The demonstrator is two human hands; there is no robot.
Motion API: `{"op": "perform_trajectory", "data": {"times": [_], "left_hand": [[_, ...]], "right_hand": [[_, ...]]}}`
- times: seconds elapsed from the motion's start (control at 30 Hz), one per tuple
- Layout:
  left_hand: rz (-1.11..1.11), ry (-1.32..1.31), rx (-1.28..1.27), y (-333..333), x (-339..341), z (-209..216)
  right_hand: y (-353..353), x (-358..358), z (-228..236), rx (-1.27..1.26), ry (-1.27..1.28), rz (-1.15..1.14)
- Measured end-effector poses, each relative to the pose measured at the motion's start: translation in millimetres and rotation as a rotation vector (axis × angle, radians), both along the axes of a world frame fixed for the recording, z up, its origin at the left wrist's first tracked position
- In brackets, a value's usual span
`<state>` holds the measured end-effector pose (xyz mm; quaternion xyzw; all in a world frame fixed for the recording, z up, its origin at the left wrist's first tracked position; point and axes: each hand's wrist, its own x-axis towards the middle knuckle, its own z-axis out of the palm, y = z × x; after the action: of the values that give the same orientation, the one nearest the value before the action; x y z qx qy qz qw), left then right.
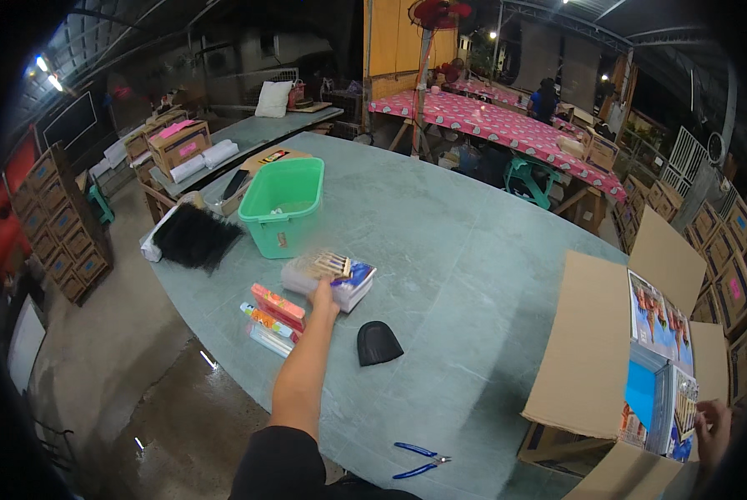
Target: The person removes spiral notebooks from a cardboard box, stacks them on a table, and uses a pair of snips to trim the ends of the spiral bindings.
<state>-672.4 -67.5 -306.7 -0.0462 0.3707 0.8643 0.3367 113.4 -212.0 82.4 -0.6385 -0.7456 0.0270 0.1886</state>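
My left hand (323, 293) is closed on the near edge of a stack of printed packets (354, 287) on the grey-green table. Blur covers part of that stack's left side. At the far right, my right hand (712, 429) is beside an upright row of printed packets (682, 408) in an open cardboard box (578, 342). Its fingers look bent and a little apart, and the picture's dark rim cuts off part of the hand. More packets (661, 321) fill the box's far end, with a blue piece (640, 385) showing between.
A green plastic bin (278, 237) stands behind the left-hand stack, beside a black bristly bundle (197, 237). Small colourful packs (275, 312) lie left of my forearm. A black domed object (379, 344) and blue-handled nippers (419, 460) rest on the table (465, 292).
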Motion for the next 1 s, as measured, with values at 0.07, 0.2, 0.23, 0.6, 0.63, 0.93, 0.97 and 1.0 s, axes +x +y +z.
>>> {"op": "perform_trajectory", "data": {"times": [0.07,0.2,0.23,0.6,0.63,0.93,0.97,1.0], "left_hand": [[-0.037,-0.069,0.099,-5.5,4.8,-21.0],[-0.015,-0.162,0.101,-20.7,-24.1,-22.2],[0.014,-0.204,-0.038,-19.0,-1.9,2.5],[0.329,1.839,-0.849,-53.5,-56.4,165.9],[0.297,1.946,-1.040,-47.9,-93.9,167.2],[-0.018,2.133,-1.262,-21.0,-244.7,111.4],[-0.060,2.155,-1.263,-29.4,-261.5,116.6],[-0.111,2.178,-1.256,-30.2,-269.9,121.8]], "right_hand": [[-6.6,-8.6,-3.9,-0.038,-0.016,0.008],[-9.7,-54.6,-5.9,-0.196,-0.038,-0.081],[-15.9,-54.6,-10.7,-0.243,-0.043,-0.111],[-36.6,-100.2,-87.0,0.276,-0.001,-0.190],[-35.9,-106.3,-91.0,0.322,-0.045,-0.167],[-35.1,12.9,-149.7,0.773,-0.273,-0.539],[-40.3,13.2,-143.7,0.759,-0.296,-0.558],[-47.2,13.4,-136.4,0.741,-0.325,-0.578]]}}
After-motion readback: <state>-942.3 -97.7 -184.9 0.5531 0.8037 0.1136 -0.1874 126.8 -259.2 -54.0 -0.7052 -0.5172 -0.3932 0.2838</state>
